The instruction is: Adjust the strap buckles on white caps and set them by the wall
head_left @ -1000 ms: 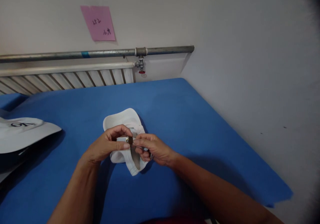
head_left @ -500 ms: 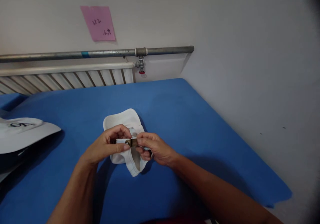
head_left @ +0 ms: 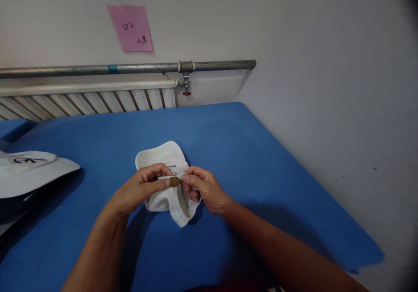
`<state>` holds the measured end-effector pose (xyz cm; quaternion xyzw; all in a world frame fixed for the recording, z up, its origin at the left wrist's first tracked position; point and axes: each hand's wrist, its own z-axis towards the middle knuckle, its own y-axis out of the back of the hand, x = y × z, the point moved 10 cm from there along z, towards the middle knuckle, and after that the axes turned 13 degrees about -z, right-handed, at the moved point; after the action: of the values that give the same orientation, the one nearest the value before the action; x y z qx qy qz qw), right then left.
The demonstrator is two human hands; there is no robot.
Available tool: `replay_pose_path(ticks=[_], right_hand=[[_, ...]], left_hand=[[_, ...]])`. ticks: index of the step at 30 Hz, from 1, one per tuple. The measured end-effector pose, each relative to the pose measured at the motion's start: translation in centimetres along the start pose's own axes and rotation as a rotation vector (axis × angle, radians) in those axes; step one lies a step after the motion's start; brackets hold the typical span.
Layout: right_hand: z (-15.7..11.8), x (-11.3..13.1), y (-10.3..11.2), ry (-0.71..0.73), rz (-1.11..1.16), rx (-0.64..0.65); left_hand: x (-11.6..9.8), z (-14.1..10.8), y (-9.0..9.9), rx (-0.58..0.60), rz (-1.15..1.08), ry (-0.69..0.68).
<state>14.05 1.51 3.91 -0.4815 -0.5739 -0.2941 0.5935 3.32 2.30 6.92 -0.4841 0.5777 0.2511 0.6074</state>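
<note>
A white baseball cap lies on the blue table, its brim pointing away and its back strap toward me. My left hand pinches a brass-coloured buckle at one end of the strap between thumb and fingers. Close beside it, my right hand is closed on the free end of the white strap, thumb on top. The strap end sits right by the buckle; whether it is threaded through I cannot tell. My fingers hide part of the cap's back opening.
At the left, white caps with dark lettering appear stacked, reaching over the blue table. Behind the table are a white radiator, a metal pipe with a red-handled valve, and a pink note. A wall bounds the right side.
The buckle, earlier spanning between both hands, now sits at my left fingertips. My right hand has shifted slightly up, and the strap's white end now shows at its fingertips.
</note>
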Motion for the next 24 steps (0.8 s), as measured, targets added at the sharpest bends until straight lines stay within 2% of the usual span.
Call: replay_pose_path(ticks=[6,9,17,24], right_hand=[[-0.2,-0.1,-1.2,-0.017,0.095,0.150],[-0.3,-0.3,-1.8,-0.026,0.114,0.186],[-0.5,0.4,-2.2,0.008,0.069,0.165],[-0.3,-0.3,-1.9,-0.043,0.138,0.152]], left_hand=[[0.3,0.0,1.1,-0.056,-0.164,-0.004],[0.7,0.1,1.3,-0.074,-0.215,0.023],[1.7,0.6,1.1,-0.060,-0.285,0.068],[2.3,0.6,1.1,-0.008,-0.388,0.099]])
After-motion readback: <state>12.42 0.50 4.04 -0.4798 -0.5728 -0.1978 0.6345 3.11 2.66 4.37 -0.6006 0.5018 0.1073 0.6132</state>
